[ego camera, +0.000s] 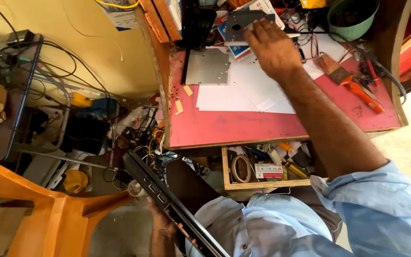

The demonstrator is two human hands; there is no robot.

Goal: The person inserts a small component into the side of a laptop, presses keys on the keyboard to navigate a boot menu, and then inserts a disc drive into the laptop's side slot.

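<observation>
My right hand reaches out to the far side of the table, arm stretched long from its blue sleeve, fingers curled over the edge of a grey metal plate with a round hole and gripping it just above the clutter at the back. A second flat metal plate lies on the table to the left of it, beside sheets of white paper. My left hand hangs low beside my lap, closed around the near edge of a dark laptop that I hold tilted on its side, ports facing up. An open wooden drawer sits under the table, and an orange-handled brush lies at the right.
</observation>
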